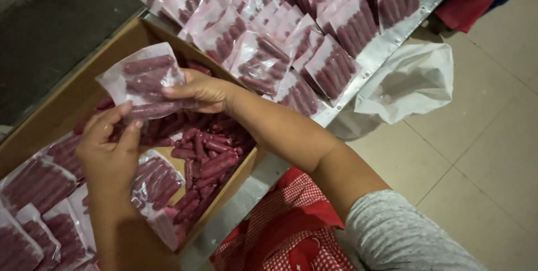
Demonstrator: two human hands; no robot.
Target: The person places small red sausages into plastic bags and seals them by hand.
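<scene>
A clear plastic pouch (143, 77) partly filled with dark red sausages is held above a cardboard box (67, 103). My right hand (202, 90) grips the pouch at its right edge. My left hand (109, 145) pinches a sausage at the pouch's lower open end. Loose red sausages (210, 150) lie heaped in the box under my hands.
Several filled sausage pouches (291, 30) are stacked on a metal tray (386, 44) beyond the box. More filled pouches (39, 192) lie at lower left. A white plastic bag (412, 80) rests on the tiled floor (482, 153). A red checked cloth (286, 226) covers my lap.
</scene>
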